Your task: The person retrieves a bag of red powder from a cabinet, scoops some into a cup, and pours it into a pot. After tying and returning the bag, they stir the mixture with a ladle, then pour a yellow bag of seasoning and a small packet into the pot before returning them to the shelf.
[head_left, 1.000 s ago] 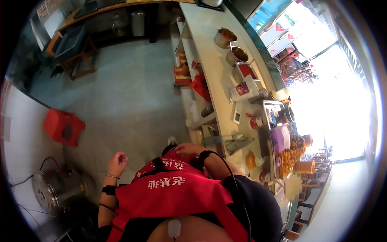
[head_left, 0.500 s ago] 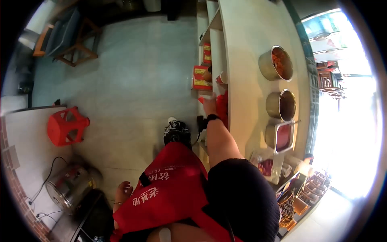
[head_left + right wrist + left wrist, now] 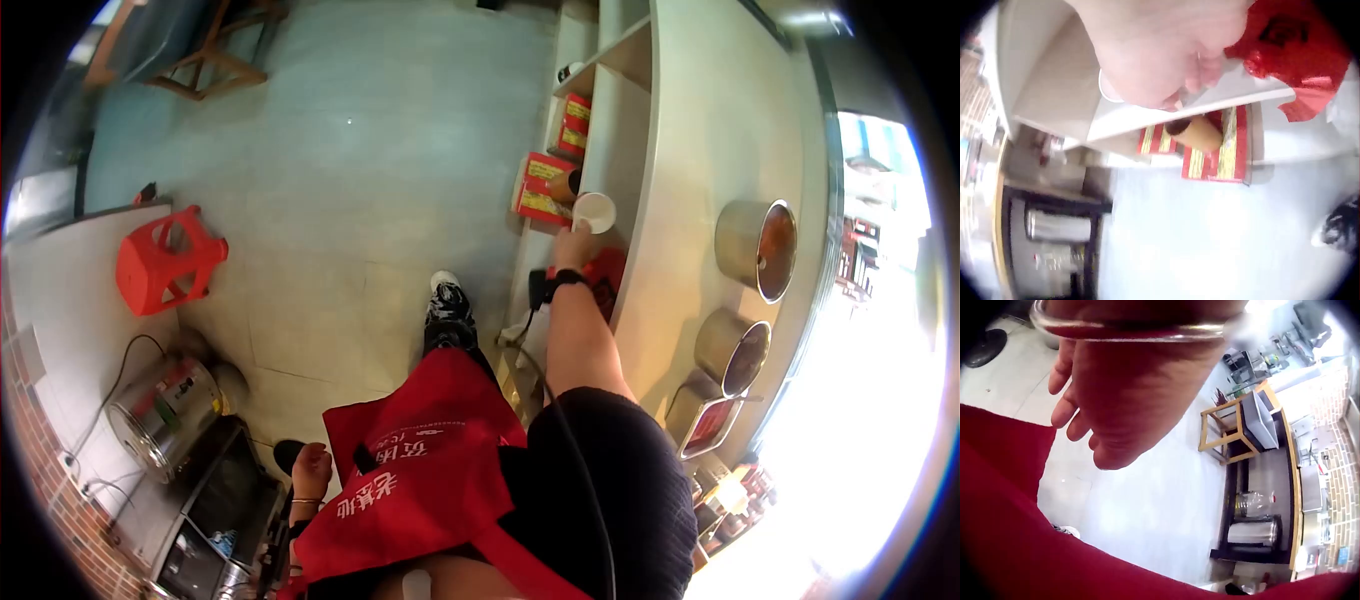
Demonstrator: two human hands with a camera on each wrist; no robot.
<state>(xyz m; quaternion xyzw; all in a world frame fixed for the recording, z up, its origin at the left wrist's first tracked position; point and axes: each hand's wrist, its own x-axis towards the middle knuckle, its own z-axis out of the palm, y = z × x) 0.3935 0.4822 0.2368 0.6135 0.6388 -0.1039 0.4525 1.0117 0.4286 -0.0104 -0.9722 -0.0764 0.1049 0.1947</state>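
My right hand (image 3: 574,248) reaches into the shelf under the counter and grips a white paper cup (image 3: 596,212), whose open mouth shows in the head view. In the right wrist view the hand (image 3: 1160,56) covers most of the cup, leaving a strip of white rim (image 3: 1107,89). A crumpled red plastic bag (image 3: 1300,59) lies beside that hand. Close by, a brown tube-like cup (image 3: 1196,132) sits on red and yellow boxes (image 3: 1219,164). My left hand (image 3: 312,470) hangs beside the red apron (image 3: 420,450), its fingers loosely curled around nothing, as the left wrist view also shows.
Two steel pots (image 3: 738,245) and a rectangular steel pan (image 3: 708,425) stand on the long counter (image 3: 720,130) to the right. On the left are a red plastic stool (image 3: 165,262) and a large metal drum-like pot (image 3: 165,415) with cables by the wall.
My right hand has moved from the apron to the shelf, past the red bag, and taken hold of the paper cup. The view has shifted along the counter; the left hand stays low.
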